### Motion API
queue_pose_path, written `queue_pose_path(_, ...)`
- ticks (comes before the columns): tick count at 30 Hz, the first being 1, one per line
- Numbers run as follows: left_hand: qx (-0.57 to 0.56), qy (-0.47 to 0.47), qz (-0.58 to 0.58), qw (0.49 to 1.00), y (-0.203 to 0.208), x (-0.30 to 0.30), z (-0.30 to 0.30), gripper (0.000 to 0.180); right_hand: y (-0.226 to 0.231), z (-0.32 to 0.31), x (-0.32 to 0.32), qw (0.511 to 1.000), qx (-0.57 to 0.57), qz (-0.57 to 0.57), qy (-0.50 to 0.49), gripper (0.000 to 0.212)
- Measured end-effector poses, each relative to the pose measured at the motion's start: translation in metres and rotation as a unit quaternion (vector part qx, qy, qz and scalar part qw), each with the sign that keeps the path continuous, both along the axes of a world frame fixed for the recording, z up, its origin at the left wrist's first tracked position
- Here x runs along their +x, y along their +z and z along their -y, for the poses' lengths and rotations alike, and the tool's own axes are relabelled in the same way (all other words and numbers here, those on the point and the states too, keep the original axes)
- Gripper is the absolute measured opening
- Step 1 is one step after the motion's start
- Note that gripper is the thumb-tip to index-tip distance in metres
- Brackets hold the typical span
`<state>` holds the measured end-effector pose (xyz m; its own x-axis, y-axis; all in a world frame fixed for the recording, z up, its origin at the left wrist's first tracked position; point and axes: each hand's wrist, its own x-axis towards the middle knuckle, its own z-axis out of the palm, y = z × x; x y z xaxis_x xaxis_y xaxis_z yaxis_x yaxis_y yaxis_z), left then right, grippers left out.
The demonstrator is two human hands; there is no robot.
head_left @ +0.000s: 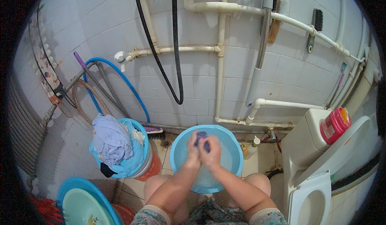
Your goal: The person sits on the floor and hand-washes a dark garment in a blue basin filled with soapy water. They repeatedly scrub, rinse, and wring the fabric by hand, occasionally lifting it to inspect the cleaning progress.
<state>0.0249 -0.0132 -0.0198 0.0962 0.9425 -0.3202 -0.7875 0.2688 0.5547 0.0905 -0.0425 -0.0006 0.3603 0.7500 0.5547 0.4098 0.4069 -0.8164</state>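
Note:
A light-blue basin with cloudy water stands on the floor in front of me. Above the water, my left hand and my right hand are together, both closed on a small dark purple-grey cloth. Part of the cloth bulges out at the top between the hands, and another bit shows beside the right fingers. The rest of it is hidden in the grip, so its exact kind cannot be made out.
Left of the basin, a bucket holds a heap of clothes; a brush lies behind. Nested basins stand lower left. A pump bottle is right of the basin, near the toilet. Pipes run along the tiled wall.

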Motion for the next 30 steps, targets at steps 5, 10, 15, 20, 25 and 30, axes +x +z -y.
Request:
queue_pose_path(5,-0.019,0.01,-0.018,1.0,-0.008,0.017,0.006,0.021,-0.019,-0.024,0.021,0.994,-0.092,-0.05,-0.036,0.023)
queue_pose_path(10,-0.036,-0.096,-0.015,0.995,0.004,0.005,-0.004,0.021,-0.017,-0.029,0.036,0.909,-0.154,-0.381,0.068,0.028)
queue_pose_path(15,-0.037,-0.138,-0.038,0.989,0.043,-0.011,-0.003,0.036,0.004,0.005,0.024,0.864,-0.232,-0.413,0.17,0.045)
queue_pose_path(20,0.006,-0.191,-0.113,0.975,0.037,-0.026,-0.007,0.028,0.004,-0.006,0.047,0.825,-0.241,-0.477,0.183,0.033)
queue_pose_path(25,0.045,-0.187,-0.155,0.969,0.008,-0.025,-0.014,0.043,0.014,-0.012,0.061,0.814,-0.15,-0.542,0.142,0.026)
queue_pose_path(30,0.061,-0.284,-0.006,0.957,0.01,-0.009,0.006,0.074,0.028,0.005,0.049,0.795,-0.136,-0.548,0.222,0.019)
